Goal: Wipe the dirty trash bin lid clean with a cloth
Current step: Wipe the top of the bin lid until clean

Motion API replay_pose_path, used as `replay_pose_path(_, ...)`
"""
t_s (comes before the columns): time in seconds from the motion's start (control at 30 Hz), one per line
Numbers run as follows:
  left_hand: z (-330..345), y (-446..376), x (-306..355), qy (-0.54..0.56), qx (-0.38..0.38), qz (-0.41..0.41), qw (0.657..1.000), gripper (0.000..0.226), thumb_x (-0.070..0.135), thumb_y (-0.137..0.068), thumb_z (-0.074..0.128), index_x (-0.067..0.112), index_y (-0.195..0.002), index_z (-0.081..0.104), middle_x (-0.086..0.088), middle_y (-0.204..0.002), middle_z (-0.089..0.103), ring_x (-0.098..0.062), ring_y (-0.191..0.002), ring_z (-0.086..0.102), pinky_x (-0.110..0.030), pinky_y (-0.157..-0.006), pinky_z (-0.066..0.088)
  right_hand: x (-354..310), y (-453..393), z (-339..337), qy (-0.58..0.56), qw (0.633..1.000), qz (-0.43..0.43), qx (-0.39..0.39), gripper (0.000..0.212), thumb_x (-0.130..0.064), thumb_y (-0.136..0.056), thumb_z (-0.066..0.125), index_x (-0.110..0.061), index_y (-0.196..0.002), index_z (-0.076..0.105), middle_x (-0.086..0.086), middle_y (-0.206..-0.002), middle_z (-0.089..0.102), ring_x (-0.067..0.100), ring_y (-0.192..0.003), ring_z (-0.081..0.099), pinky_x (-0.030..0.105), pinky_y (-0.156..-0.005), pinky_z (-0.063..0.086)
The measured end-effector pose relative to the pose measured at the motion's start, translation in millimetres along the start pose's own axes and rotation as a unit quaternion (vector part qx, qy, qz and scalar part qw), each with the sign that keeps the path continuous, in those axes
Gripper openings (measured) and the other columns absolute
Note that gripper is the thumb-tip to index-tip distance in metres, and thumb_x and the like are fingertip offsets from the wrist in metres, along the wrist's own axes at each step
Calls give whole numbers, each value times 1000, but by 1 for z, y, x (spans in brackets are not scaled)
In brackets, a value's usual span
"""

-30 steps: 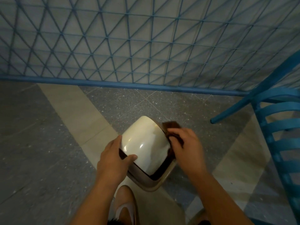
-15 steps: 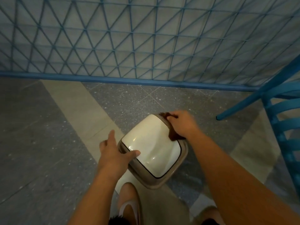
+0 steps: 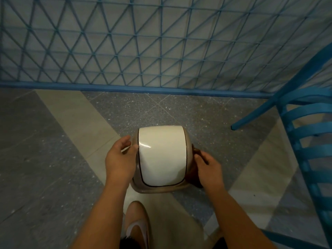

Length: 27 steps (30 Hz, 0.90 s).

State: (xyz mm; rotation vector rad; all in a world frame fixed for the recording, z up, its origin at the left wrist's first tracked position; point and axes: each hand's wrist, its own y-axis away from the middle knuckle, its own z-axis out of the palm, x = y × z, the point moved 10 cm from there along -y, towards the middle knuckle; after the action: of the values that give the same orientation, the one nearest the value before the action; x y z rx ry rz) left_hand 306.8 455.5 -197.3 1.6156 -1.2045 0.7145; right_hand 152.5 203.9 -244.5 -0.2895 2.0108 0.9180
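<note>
A small trash bin stands on the floor with a cream swing lid (image 3: pixel 161 155) set in a tan rim (image 3: pixel 158 189). My left hand (image 3: pixel 119 159) holds the rim's left side, its thumb at the lid's left edge. My right hand (image 3: pixel 209 170) presses a dark brown cloth (image 3: pixel 193 174) against the rim's right side, fingers curled round it. Most of the cloth is hidden under that hand.
A blue slatted chair (image 3: pixel 309 139) stands close at the right, one leg reaching toward the bin. A blue mesh fence (image 3: pixel 161 51) with a low blue rail closes off the far side. My foot (image 3: pixel 137 225) is just below the bin on the terrazzo floor.
The bin has turned so the lid now faces square to me. My right hand slid the cloth from the lid's far corner down to the right side of the rim. My left hand stayed on the left side.
</note>
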Motion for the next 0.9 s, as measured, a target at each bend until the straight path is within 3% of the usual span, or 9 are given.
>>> replay_pose_path(0.13,3,-3,-3,27,-9,-5,1000,35,7,-91,56,21,-123,61,8,-104,63,-9,-97,59,-9,-73,38,-3,-4,4,-34,999,-8,26,24,-21,-94,52,-21,-115,64,-5,-103,61,13,-97,54,26,-84,39)
replay_pose_path(0.3,10,-5,0,63,-28,-3,998,37,0,-90,53,24,-117,62,19,-95,62,4,-88,59,-6,-69,42,-11,-17,7,-40,998,-5,43,25,-25,-94,51,-25,-116,63,-6,-105,60,14,-99,54,30,-89,43)
replay_pose_path(0.47,22,-4,5,77,-56,9,995,41,-1,-90,55,18,-126,61,9,-112,65,-2,-101,61,-25,-95,47,-1,-15,-3,-39,998,-5,53,27,-24,-94,51,-23,-118,63,-4,-115,62,15,-105,54,32,-93,43)
replay_pose_path(0.57,28,-3,8,66,-67,20,995,41,0,-90,55,21,-125,61,13,-107,64,6,-95,59,-25,-97,46,9,-9,-7,-62,997,-10,49,26,-21,-94,52,-23,-117,63,-4,-116,63,15,-109,55,30,-92,41)
replay_pose_path(0.73,15,-11,-8,57,-45,1,997,42,-1,-86,59,32,-111,66,17,-102,67,-3,-99,62,-36,-98,49,10,1,10,-68,997,-34,12,22,-20,-93,53,-36,-104,63,-10,-110,64,12,-106,56,34,-95,44)
replay_pose_path(0.8,11,-11,-8,71,-36,1,997,44,-3,-85,60,38,-98,64,19,-97,66,-2,-95,62,-36,-98,49,8,1,11,-76,996,-42,21,22,-19,-93,52,-36,-104,62,-10,-109,64,11,-105,56,33,-94,45)
replay_pose_path(0.9,14,-10,-9,80,-40,-2,996,43,-4,-85,60,36,-100,63,19,-99,65,-1,-98,62,-33,-97,49,2,-6,11,-78,995,-52,24,22,-19,-93,52,-34,-105,63,-11,-109,64,9,-104,56,33,-94,44)
